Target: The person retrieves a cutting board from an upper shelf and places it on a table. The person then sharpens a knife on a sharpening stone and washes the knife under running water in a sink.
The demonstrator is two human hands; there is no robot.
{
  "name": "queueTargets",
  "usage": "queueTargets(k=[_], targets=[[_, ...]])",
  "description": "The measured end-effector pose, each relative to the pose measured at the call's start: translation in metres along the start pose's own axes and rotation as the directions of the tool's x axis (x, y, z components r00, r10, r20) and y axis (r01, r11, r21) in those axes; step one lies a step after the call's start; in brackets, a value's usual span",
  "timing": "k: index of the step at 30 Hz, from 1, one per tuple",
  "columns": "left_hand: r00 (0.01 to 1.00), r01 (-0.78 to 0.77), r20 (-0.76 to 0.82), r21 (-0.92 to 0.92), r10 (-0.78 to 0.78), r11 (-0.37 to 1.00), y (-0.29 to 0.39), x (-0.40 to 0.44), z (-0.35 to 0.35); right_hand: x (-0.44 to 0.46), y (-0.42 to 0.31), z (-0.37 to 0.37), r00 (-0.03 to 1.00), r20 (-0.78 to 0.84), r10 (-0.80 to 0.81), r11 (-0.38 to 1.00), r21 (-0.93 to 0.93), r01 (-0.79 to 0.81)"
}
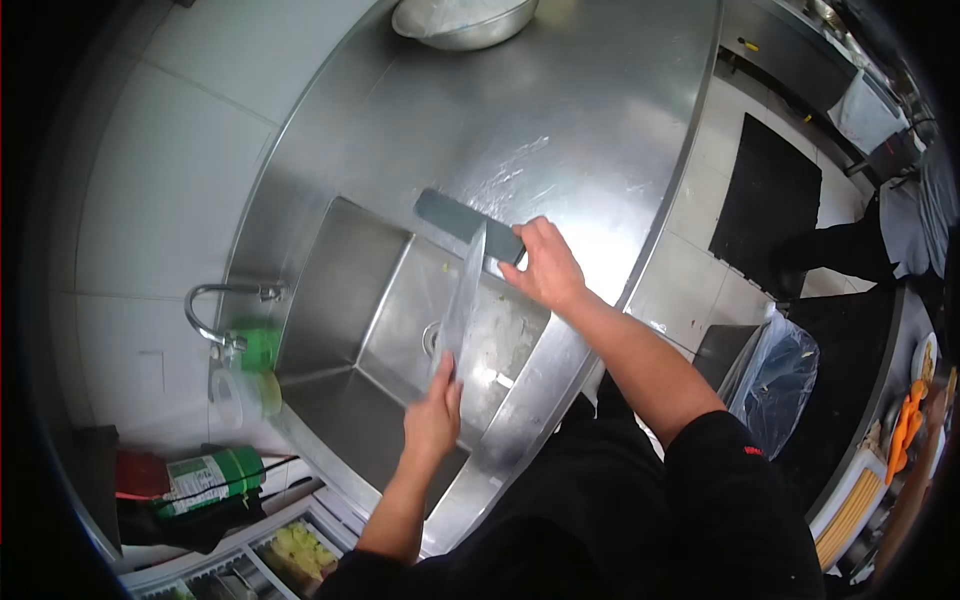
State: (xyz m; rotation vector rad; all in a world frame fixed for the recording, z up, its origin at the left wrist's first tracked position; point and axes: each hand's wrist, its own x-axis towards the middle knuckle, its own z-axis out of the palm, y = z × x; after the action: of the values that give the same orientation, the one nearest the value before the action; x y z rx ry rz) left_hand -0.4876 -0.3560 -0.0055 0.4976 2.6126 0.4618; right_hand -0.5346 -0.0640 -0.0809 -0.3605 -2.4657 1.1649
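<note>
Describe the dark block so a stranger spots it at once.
Find the steel sink. Along its far edge lies a dark grey-green block, the right hand at one end. It is the flat, dull bar, unlike the shiny knife pointing across it.

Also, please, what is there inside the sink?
In the sink are part of a drain and a small yellowish bit. The knife and left hand hide what lies directly behind them, including the drain's remainder.

No text is legible. Red lettering (753, 451) on the black sleeve (715, 500) and print on the white label (196, 481) are unreadable.
</note>
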Motion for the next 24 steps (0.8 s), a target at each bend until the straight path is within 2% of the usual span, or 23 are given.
queueTargets(k=[2, 4, 6, 9, 11, 12, 14, 17, 19, 21, 24], targets=[[0.996, -0.009, -0.083, 0.012, 0.010, 1.000, 0.006, 0.066, -0.001, -0.002, -0.003, 0.003, 0.999, -0.014, -0.030, 0.999, -0.016, 0.030], [0.956, -0.106, -0.272, 0.026, 0.109, 0.994, 0.017, 0.157, -0.011, 0.000, -0.003, 0.004, 1.000, -0.006, -0.021, 0.999, -0.026, 0.021], [0.953, -0.060, -0.299, -0.029, 0.049, 0.998, 0.042, 0.215, -0.033, -0.004, -0.002, 0.003, 1.000, 0.005, -0.011, 0.999, -0.032, 0.011], [0.978, -0.010, -0.206, 0.014, 0.013, 1.000, 0.044, 0.173, -0.029, -0.001, -0.003, -0.001, 1.000, 0.021, -0.016, 1.000, -0.015, 0.016], [0.989, -0.052, -0.134, 0.028, 0.055, 0.998, 0.007, 0.101, 0.004, -0.001, 0.001, 0.003, 1.000, 0.019, -0.005, 1.000, -0.006, 0.005], [0.968, -0.197, -0.161, -0.016, 0.192, 0.980, -0.007, 0.056, 0.012, -0.001, 0.000, 0.002, 1.000, 0.023, 0.007, 1.000, 0.000, -0.007], [1.000, -0.012, 0.014, -0.012, 0.012, 1.000, 0.002, -0.005, -0.003, -0.001, -0.002, 0.001, 0.998, 0.045, 0.032, 0.999, 0.005, -0.033], [0.961, -0.208, -0.175, 0.057, 0.215, 0.976, -0.017, 0.066, 0.003, -0.002, 0.000, 0.003, 1.000, -0.001, -0.020, 1.000, 0.016, 0.020], [0.981, -0.049, -0.188, -0.017, 0.045, 0.999, 0.024, 0.146, -0.023, 0.000, -0.001, 0.004, 0.999, 0.007, -0.033, 0.999, 0.002, 0.033], [0.984, 0.011, -0.178, -0.104, -0.030, 0.995, 0.044, 0.206, -0.041, -0.001, 0.001, 0.001, 0.999, 0.016, -0.030, 0.999, -0.016, 0.030], [0.950, -0.169, -0.266, -0.005, 0.161, 0.986, 0.019, 0.177, -0.017, 0.001, -0.002, -0.004, 0.999, 0.047, -0.017, 1.000, -0.007, 0.018]])
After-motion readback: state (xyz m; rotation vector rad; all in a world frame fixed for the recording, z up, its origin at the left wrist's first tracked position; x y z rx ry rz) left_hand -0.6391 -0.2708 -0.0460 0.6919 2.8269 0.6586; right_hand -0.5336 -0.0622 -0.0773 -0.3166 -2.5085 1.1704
